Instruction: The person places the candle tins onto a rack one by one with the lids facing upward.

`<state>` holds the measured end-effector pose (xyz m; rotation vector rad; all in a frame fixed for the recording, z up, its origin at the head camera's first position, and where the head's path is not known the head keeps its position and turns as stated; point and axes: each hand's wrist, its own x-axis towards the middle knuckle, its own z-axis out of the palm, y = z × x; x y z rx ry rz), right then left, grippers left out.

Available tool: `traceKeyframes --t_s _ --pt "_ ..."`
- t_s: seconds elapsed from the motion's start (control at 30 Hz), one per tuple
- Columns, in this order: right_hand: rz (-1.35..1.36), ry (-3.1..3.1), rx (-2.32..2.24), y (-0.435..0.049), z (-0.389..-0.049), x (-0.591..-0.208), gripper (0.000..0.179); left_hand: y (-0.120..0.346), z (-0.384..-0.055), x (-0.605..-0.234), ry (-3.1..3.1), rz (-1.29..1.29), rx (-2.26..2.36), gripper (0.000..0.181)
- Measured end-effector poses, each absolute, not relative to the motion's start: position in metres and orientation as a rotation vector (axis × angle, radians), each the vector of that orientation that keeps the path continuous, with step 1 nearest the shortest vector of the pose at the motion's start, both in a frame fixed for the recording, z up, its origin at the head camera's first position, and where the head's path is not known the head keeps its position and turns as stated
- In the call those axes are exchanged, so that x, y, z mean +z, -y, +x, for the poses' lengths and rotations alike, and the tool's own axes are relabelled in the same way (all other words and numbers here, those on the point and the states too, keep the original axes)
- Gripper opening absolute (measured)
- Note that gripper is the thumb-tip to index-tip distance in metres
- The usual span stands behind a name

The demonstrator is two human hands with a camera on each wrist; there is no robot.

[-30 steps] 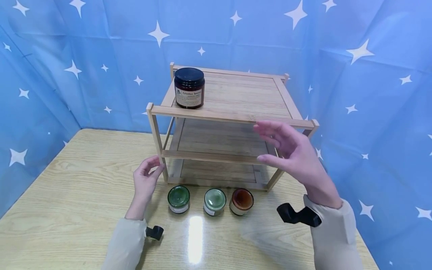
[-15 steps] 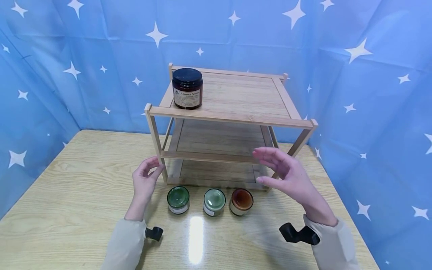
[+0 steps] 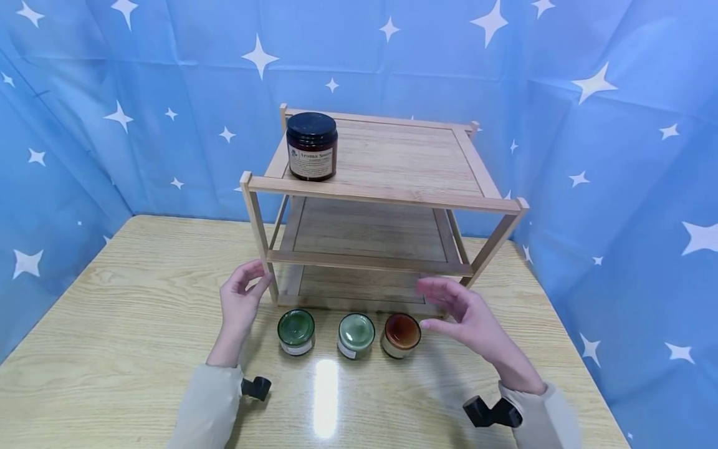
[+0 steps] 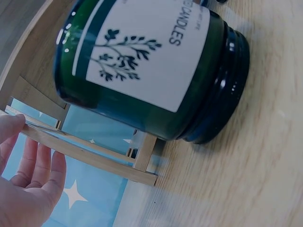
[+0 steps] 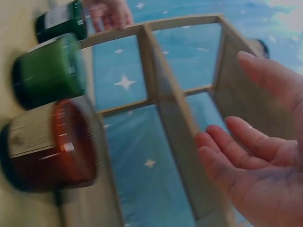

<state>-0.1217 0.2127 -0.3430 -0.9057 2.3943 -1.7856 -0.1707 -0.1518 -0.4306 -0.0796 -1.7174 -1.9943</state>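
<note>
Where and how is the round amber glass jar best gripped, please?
Grip the amber jar by its curved sides, probably from the right: it stands lid-down, with a pale green glass jar close on its left and the right hand on its right.

Curtained-off workspace; wider room type unclear. Blue star-print cloth behind and beside wood-grain table.
</note>
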Motion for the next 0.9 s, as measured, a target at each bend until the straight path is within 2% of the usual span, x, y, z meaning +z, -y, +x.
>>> traceKeyframes --t_s 0.4,0.7,0.9 --pt "-0.704 -2.383 -1.791 -0.216 -0.120 -0.383 0.051 0.152 -0.170 -0.428 1.722 -0.042 -2.007 0.027" --pt "-0.503 -2.419 -1.716 -0.215 -0.121 -0.410 0.060 0.152 -0.169 -0.428 1.724 -0.032 -2.006 0.025" --pt "-0.496 -2.465 -1.667 -0.214 -0.121 -0.421 0.064 0.151 -0.169 -0.426 1.744 -0.022 -2.011 0.023"
